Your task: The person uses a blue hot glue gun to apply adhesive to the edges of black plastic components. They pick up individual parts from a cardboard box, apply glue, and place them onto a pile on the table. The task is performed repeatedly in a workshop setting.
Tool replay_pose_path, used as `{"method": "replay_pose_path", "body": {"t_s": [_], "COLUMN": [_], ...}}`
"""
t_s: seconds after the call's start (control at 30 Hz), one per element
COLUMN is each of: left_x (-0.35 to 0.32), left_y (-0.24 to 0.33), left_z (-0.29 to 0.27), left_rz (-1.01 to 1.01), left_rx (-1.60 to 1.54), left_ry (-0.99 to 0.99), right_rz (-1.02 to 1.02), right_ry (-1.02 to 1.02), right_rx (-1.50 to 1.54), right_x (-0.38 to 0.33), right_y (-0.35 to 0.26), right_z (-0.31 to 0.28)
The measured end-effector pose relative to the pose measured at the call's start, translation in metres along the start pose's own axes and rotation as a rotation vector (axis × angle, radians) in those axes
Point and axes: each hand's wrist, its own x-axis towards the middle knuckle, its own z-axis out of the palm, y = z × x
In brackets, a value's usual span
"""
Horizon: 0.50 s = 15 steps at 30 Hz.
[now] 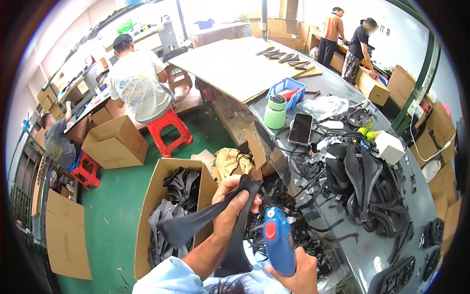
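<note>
My left hand [226, 214] is raised in front of me, its fingers and thumb pinching the bend of a dark grey, soft padded strip [193, 221]. One flared end of the strip sticks out to the left; the other hangs down over my light blue clothing. A blue handheld power tool [280, 247] with a red button is gripped in my right hand [304, 274], its head pointing up and away from me. Tool and strip are apart. Similar dark pieces [169, 223] fill the open cardboard box [143, 235] beyond my left forearm.
On the grey table [364, 255] at right lie a pile of black padded pieces [364, 183], a phone [300, 129], a green flask [275, 111], a blue basket [293, 98] and a white box [390, 147]. Black scraps lie below its edge. Several people work farther off.
</note>
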Motion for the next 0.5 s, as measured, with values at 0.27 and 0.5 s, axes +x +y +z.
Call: {"method": "replay_pose_path", "body": {"t_s": [0.27, 0.5], "left_x": [-0.002, -0.004], "left_y": [0.018, 0.022], "left_z": [-0.005, 0.007], "left_rz": [0.002, -0.003], "left_rx": [0.226, 0.455], "left_ry": [-0.202, -0.138], "right_rz": [-0.047, -0.080], "right_ry": [0.020, 0.039], "right_rx": [-0.133, -0.192], "right_x": [-0.001, 0.000], "right_y": [0.007, 0.006], "right_z": [-0.003, -0.004]}}
